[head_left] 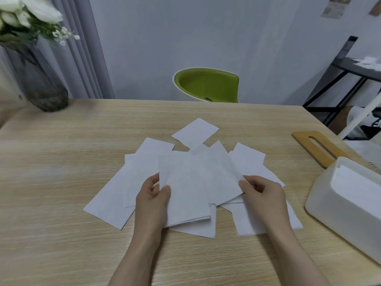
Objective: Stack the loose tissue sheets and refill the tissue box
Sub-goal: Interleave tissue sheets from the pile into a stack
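Left hand pinching a small tissue stack, right hand gripping a neighbouring sheet, loose tissue sheets scattered beneath, open tissue box at right

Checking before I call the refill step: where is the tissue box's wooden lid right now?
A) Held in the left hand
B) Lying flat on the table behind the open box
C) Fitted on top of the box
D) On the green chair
B: the wooden lid with its slot lies flat on the table just beyond the white tissue box, whose top is open with tissues showing inside.
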Demonstrator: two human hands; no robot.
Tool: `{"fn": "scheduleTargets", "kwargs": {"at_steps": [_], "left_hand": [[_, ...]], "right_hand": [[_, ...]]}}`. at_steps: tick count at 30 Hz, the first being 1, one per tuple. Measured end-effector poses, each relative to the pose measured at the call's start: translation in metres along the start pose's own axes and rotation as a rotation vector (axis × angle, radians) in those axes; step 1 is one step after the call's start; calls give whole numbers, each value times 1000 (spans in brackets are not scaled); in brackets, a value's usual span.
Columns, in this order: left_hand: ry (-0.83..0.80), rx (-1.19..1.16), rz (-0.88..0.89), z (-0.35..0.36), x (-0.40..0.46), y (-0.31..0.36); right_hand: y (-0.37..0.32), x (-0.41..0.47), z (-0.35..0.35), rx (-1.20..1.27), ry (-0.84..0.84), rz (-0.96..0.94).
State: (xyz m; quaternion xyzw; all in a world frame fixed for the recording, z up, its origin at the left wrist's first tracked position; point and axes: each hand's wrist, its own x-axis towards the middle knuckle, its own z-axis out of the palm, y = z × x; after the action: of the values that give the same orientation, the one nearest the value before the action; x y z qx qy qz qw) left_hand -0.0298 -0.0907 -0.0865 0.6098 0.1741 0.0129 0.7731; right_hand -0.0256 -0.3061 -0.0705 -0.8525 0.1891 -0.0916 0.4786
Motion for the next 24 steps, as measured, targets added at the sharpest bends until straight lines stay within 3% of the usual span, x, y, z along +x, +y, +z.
{"fn": "scheduleTargets", "kwargs": {"at_steps": [13,20,24], "left_hand": [[-5,23,10,0,0,-1],[-4,32,24,0,1,-2],[6,55,10,0,0,-2]], "right_hand": [[0,-19,-20,118,-236,105],[3,-19,-23,254,-78,37],[-6,-32,-20,412,-95,76]]}}
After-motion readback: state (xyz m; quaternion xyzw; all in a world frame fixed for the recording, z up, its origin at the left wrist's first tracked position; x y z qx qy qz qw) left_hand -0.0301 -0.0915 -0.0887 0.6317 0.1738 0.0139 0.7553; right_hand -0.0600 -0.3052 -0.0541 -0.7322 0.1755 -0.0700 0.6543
